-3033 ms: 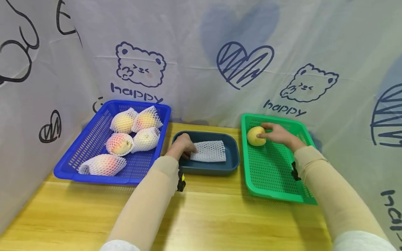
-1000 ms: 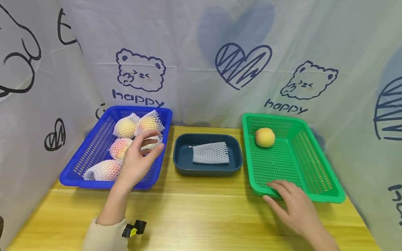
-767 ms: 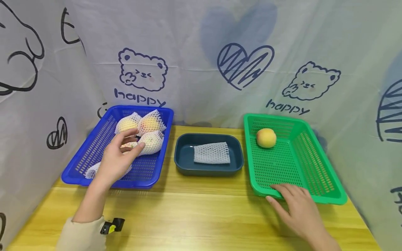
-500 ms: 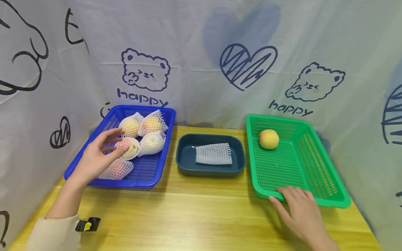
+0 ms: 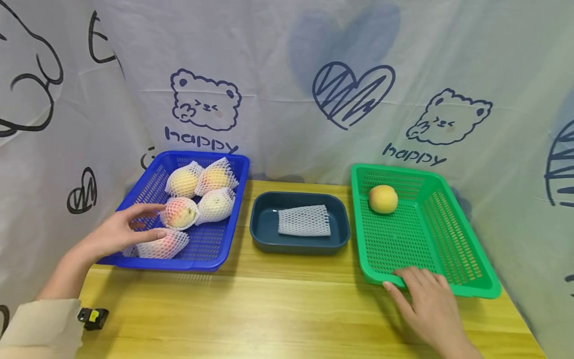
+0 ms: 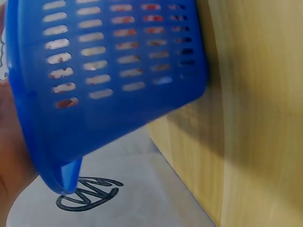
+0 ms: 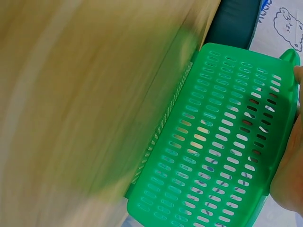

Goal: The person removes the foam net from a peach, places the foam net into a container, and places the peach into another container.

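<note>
My left hand [image 5: 118,232] reaches over the front left of the blue basket [image 5: 157,265], fingers loosely bent and thumb apart. Its fingertips are beside a netted peach [image 5: 179,213]; whether they touch it I cannot tell. Beneath the thumb lies another netted peach [image 5: 162,244]. In the left wrist view, the blue basket's wall [image 6: 113,90] partly hides this hand. My right hand [image 5: 428,306] holds the front rim of the green basket [image 5: 372,274], fingers bent over inside and thumb outside. An unwrapped yellow peach [image 5: 383,199] sits at that basket's back left.
Between the baskets stands a dark teal tray [image 5: 260,242] with a flat white foam net [image 5: 305,221] in it. More netted peaches [image 5: 217,205] lie in the blue basket. Behind the wooden table [image 5: 251,314] hangs a printed cloth [image 5: 278,114].
Three seconds ago my right hand held the peach and my left pinched the foam net. Both let go; the right moved to the green basket's front rim, the left leftward over the blue basket.
</note>
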A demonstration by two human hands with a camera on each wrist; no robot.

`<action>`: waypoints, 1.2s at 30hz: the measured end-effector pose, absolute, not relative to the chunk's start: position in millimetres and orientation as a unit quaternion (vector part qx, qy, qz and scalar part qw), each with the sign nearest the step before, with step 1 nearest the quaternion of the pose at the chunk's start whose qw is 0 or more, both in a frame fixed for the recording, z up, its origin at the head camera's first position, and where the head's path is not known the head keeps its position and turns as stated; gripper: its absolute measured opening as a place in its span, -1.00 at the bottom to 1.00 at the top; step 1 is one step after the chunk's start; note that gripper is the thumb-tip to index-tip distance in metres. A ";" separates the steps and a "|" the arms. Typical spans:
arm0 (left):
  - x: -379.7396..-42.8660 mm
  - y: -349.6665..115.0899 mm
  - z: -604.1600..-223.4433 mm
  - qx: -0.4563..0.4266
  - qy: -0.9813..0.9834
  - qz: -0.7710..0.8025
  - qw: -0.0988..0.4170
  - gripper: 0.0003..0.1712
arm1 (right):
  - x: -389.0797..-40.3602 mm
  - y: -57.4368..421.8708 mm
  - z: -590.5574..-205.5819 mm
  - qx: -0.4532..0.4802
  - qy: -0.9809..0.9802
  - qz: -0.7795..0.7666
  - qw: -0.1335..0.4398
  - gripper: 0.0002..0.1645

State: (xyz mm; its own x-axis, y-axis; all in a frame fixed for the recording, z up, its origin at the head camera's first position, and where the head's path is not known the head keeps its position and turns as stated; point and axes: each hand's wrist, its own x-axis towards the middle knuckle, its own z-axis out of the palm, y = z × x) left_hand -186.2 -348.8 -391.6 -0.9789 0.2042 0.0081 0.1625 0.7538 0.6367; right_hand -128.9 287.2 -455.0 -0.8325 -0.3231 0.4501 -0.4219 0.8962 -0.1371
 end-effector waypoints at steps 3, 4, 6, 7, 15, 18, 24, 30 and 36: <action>-187.0 -352.7 -396.4 0.101 0.936 0.334 0.046 -0.23 | -129.3 287.4 -455.3 0.199 -0.949 0.116 0.216 -0.66; -187.2 -353.7 -397.6 0.102 0.935 0.335 0.050 -0.25 | -129.4 287.5 -455.3 0.200 -0.948 0.116 0.218 -0.66; -188.6 -355.0 -399.5 0.106 0.936 0.332 0.059 -0.27 | -129.2 287.3 -455.2 0.202 -0.947 0.117 0.220 -0.65; -189.7 -355.5 -400.4 0.110 0.936 0.329 0.064 -0.28 | -129.1 287.4 -455.4 0.202 -0.947 0.117 0.220 -0.65; -197.7 -355.3 -405.7 0.126 0.924 0.335 0.133 -0.32 | -129.1 287.3 -456.9 0.201 -0.946 0.118 0.223 -0.67; -198.9 -354.6 -406.4 0.127 0.920 0.339 0.153 -0.30 | -129.7 287.1 -457.6 0.203 -0.945 0.119 0.228 -0.68; -202.9 -355.1 -406.2 0.131 0.914 0.341 0.179 -0.24 | -129.4 287.1 -456.8 0.202 -0.944 0.121 0.231 -0.67; -205.6 -355.4 -408.5 0.148 0.919 0.323 0.171 -0.26 | -129.3 287.3 -456.4 0.201 -0.944 0.120 0.231 -0.65; -205.6 -353.5 -409.7 0.149 0.927 0.312 0.143 -0.29 | -130.8 287.7 -458.4 0.202 -0.943 0.120 0.235 -0.68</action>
State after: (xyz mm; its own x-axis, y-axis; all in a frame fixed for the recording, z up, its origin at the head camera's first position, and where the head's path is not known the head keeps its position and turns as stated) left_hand -205.6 -353.5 -409.7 -0.9148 0.3650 -0.1728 0.1863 0.7610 0.6214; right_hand -130.8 287.7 -458.4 -0.8077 -0.3241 0.4925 -0.4373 0.8896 -0.1318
